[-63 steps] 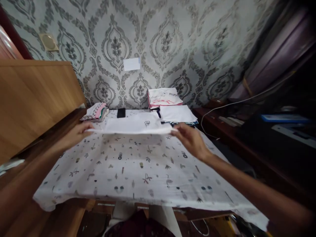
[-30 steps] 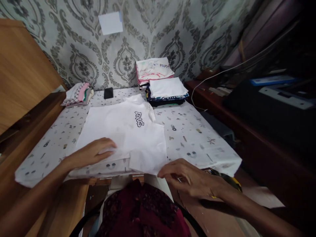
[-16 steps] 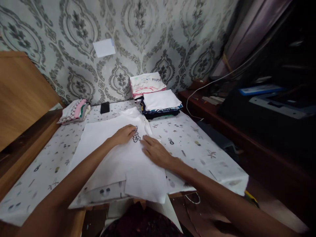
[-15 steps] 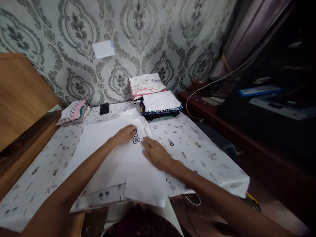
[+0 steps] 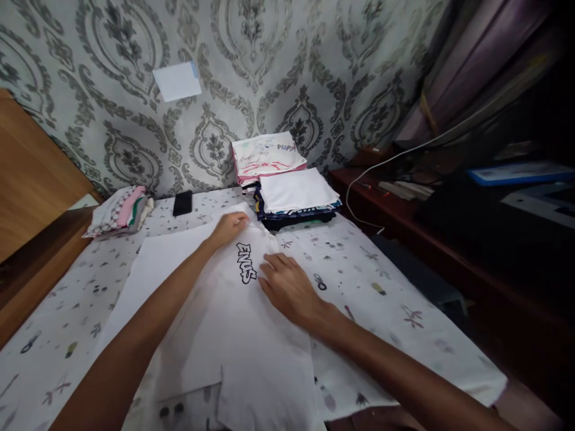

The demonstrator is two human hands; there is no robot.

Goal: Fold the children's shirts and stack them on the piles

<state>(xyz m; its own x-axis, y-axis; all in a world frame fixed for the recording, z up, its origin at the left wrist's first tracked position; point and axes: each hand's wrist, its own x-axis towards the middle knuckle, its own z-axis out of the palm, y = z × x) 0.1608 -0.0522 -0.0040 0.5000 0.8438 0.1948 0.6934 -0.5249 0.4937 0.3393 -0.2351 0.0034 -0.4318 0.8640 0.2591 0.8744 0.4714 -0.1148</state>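
Observation:
A white T-shirt (image 5: 265,341) with black-outlined lettering lies partly folded over on the patterned tablecloth. At its far end, my left hand (image 5: 230,228) has its fingers closed on the fabric near the collar. My right hand (image 5: 291,290) rests along the shirt's right edge beside the lettering, palm down with the fingers stretched out. The lower end of the shirt spreads toward me and runs out of the frame. Just beyond it sits a stack of folded clothes (image 5: 299,190) with a white piece on top.
Behind that stack is another folded pile (image 5: 269,154) with printed writing. A black phone (image 5: 182,203) and a small clothes pile (image 5: 120,211) lie at the back left. A wooden panel (image 5: 36,179) borders the left; a white cable (image 5: 395,154) hangs at the right.
My left hand has moved up from the lettering to the collar end, uncovering more of the print. My right hand stays by the right edge. The view has come closer.

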